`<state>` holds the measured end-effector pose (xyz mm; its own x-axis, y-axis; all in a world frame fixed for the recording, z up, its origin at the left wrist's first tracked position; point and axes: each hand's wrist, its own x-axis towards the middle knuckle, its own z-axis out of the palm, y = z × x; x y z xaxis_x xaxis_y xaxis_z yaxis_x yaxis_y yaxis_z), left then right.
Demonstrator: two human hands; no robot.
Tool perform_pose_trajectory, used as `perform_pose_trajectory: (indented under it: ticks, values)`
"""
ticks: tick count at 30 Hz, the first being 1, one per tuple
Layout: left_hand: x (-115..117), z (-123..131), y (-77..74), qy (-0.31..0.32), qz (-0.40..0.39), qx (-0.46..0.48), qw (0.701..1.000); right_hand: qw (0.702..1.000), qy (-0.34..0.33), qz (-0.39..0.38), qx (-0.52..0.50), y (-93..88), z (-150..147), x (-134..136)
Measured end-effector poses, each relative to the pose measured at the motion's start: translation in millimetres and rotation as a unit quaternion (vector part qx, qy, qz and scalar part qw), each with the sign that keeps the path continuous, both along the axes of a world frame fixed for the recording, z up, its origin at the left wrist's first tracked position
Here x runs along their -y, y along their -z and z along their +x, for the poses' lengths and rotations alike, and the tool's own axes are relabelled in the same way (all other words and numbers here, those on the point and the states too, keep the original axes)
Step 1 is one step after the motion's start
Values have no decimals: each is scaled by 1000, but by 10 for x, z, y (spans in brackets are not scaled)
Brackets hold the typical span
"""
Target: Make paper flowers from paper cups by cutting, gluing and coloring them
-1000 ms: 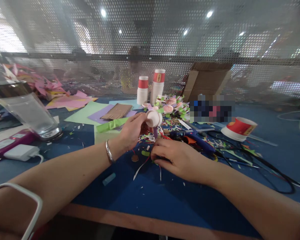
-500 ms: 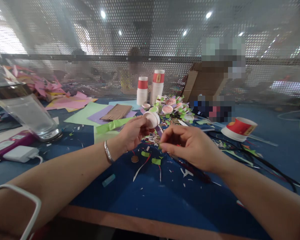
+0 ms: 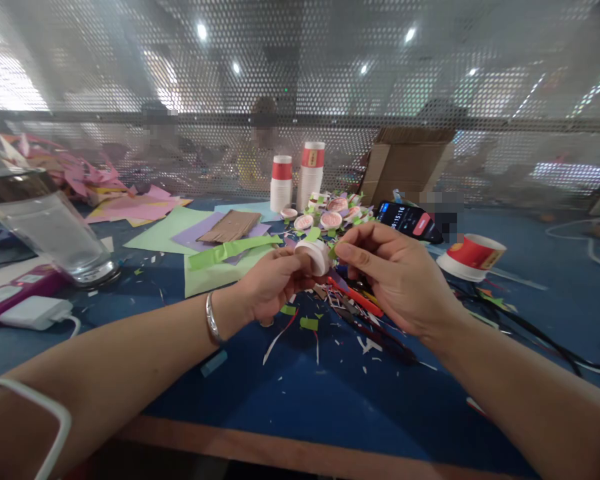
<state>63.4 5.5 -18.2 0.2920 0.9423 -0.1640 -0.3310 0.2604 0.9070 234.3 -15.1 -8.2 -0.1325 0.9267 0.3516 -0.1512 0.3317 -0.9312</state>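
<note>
Scraps of cut paper (image 3: 330,313) are lying scattered over the blue bench (image 3: 330,393) beneath both hands, which are meeting above its middle. The left hand (image 3: 273,287) is curling around a small white paper cup piece (image 3: 314,255), gripping it between thumb and fingers and holding it clear of the bench, tilted on its side. The right hand (image 3: 397,277) is coming in from the right with its thumb and forefinger pressed together, pinching a small green paper bit (image 3: 332,252) right against the side of the white piece. A silver bracelet (image 3: 211,317) is sitting on the left wrist. Just behind the hands, a green paper strip (image 3: 230,250) is lying across sheets of green and purple paper, and a cluster of finished paper flowers (image 3: 333,217) is sitting near two stacks of red-and-white cups (image 3: 300,177). A phone (image 3: 409,220) is showing a lit screen to the right of the flowers, with a tipped red cup (image 3: 473,257) lying beyond it. At far left, a clear glass jar (image 3: 50,227) is standing beside a white charger (image 3: 33,312).
</note>
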Motion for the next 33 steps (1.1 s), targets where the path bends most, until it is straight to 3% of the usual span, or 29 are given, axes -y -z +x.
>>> perform_pose_trajectory:
  ticks: [9, 33]
  values:
    - [-4, 8, 57, 37, 29, 31, 998, 1000, 1, -12, -11, 10, -32, 33]
    - [45, 19, 41, 17, 54, 58, 997, 998, 14, 48, 36, 53, -45, 29]
